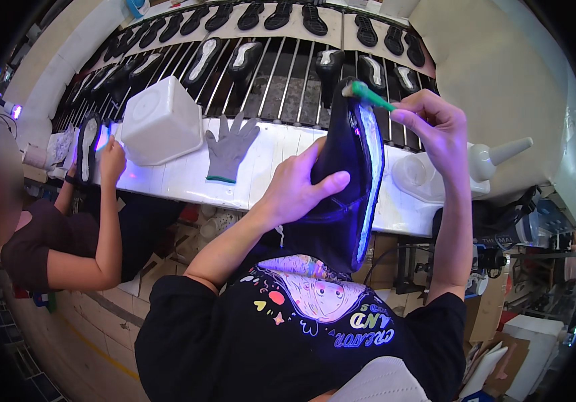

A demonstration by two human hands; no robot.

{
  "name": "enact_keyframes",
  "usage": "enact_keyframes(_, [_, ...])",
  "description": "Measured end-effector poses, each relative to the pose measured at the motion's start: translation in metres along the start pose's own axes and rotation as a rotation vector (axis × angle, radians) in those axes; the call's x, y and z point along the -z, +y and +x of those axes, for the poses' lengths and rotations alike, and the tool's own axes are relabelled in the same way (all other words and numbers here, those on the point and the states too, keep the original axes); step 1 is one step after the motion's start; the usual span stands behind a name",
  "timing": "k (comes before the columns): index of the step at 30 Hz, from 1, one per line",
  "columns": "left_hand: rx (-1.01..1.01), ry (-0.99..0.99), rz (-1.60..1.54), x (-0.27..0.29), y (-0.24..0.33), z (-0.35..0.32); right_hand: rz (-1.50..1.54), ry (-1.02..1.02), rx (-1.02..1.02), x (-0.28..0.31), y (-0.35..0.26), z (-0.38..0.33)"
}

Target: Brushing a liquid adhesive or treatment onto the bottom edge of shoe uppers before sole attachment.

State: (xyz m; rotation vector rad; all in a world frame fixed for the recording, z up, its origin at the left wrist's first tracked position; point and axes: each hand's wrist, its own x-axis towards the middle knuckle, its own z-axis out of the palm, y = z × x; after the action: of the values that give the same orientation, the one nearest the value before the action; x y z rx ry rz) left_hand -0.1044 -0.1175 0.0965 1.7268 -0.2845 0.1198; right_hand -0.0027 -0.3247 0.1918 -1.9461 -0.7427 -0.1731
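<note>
My left hand [299,186] grips a black shoe upper [341,181] by its side, holding it upright in front of my chest with the pale, glowing sole edge turned to the right. My right hand [439,124] pinches a small brush with a green handle [368,96], and its bristle tip touches the top end of the shoe. Both hands are above the near edge of the white workbench [187,181].
A grey glove [229,147] and an upturned white tub [161,124] lie on the bench. Behind them a conveyor of metal rods [288,74] carries rows of black shoe soles. A white squeeze bottle [495,157] lies at right. A co-worker's hand [110,157] works at left.
</note>
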Motion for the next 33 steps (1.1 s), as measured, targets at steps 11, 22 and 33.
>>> enact_keyframes(11, [0.037,0.022,-0.436,0.005,-0.008,0.005,0.033,-0.401,0.053,0.007,0.003,-0.025])
enact_keyframes(22, [0.14,0.111,-0.491,0.01,-0.022,0.012,0.094,-0.541,0.005,-0.003,0.001,-0.059])
enact_keyframes(33, [0.418,-0.075,-0.667,-0.003,-0.063,0.016,0.106,-0.634,0.017,-0.006,-0.001,-0.057])
